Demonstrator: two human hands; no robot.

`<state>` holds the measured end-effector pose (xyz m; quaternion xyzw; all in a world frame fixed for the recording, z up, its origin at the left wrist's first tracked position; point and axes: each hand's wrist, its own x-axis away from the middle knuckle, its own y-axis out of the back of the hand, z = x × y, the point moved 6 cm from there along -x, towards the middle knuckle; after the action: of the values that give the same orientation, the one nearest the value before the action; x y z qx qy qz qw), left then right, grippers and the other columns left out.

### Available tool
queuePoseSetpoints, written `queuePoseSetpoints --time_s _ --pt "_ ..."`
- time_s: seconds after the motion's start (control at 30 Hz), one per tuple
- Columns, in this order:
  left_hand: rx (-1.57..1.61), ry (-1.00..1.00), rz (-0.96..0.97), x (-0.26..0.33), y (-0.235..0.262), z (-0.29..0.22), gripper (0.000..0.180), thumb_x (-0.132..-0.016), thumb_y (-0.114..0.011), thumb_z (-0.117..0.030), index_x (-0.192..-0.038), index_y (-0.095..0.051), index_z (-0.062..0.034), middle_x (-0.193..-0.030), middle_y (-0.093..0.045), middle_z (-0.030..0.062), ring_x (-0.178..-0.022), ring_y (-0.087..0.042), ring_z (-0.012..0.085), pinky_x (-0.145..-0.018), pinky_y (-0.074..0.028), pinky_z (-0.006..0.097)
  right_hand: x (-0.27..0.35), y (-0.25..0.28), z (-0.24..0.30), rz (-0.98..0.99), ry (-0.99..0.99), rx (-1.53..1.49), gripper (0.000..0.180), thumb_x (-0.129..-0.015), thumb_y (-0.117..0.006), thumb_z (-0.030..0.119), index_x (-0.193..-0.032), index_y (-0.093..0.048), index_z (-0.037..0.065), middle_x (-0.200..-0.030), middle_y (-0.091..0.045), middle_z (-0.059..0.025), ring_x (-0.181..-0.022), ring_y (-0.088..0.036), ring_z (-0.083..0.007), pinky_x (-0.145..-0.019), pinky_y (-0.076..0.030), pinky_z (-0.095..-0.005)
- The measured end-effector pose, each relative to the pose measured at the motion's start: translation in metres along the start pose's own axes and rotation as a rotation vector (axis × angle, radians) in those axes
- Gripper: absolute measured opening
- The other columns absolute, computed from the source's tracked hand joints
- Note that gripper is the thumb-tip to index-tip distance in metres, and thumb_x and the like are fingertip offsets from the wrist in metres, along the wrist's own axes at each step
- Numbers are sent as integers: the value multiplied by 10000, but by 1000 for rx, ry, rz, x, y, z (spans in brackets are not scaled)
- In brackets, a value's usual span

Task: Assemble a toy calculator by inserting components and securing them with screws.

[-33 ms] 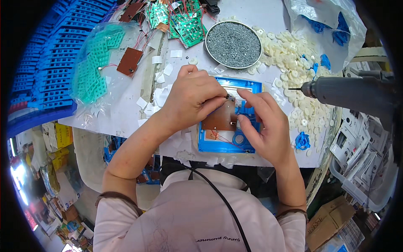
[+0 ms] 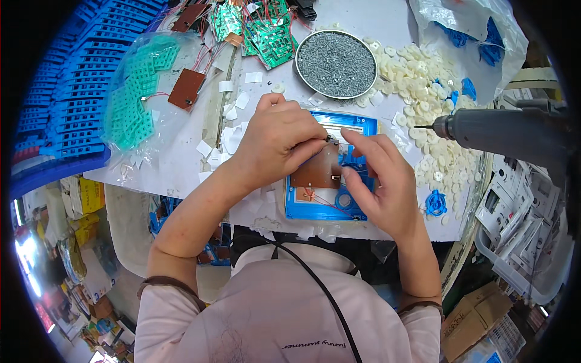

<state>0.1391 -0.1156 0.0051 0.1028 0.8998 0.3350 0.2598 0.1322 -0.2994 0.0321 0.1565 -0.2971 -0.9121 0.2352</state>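
The white table [image 2: 375, 18] spreads out beyond both hands. Under them lies a blue plastic housing [image 2: 315, 209], with a brown circuit board [image 2: 315, 170] on it, between the hands. The left hand [image 2: 275, 142] pinches a small dark part at the board's top edge; the right hand [image 2: 378, 181] presses fingertips on the board's right side.

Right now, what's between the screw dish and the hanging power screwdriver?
Head view: a heap of white plastic discs lies between the screw dish and the power screwdriver.

Both hands [image 2: 327, 157] on brown circuit board [image 2: 316, 172]
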Motion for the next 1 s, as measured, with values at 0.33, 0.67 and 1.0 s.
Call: queuePoseSetpoints --time_s 0.33,0.67,1.0 --pt "16 -65 60 -1 0 -5 123 -803 -782 -134 -898 -705 -123 -889 -693 12 -904 -632 242 -902 -428 416 7 3 -11 164 -211 -193 630 -838 -733 61 -1444 -562 72 -784 -576 -76 -673 -554 -169 -611 -461 -308" --pt "70 -225 267 0 -5 -9 172 -756 -764 -132 -918 -711 -107 -1002 -700 27 -974 -635 278 -790 -546 411 -53 180 -124 118 -537 -17 368 -911 -669 52 -1278 -678 35 -771 -613 -3 -579 -514 -50 -503 -403 -213" --pt "-51 -62 30 24 -6 -19 232 -782 -764 -80 -1003 -695 -81 -1016 -706 90 -781 -683 284 -639 -542 384 -317 154 -187 -459 198 1053 438 -806 -801 246 -1138 -608 36 -1073 -654 -124 -981 -650 -349 -784 -570 -457"
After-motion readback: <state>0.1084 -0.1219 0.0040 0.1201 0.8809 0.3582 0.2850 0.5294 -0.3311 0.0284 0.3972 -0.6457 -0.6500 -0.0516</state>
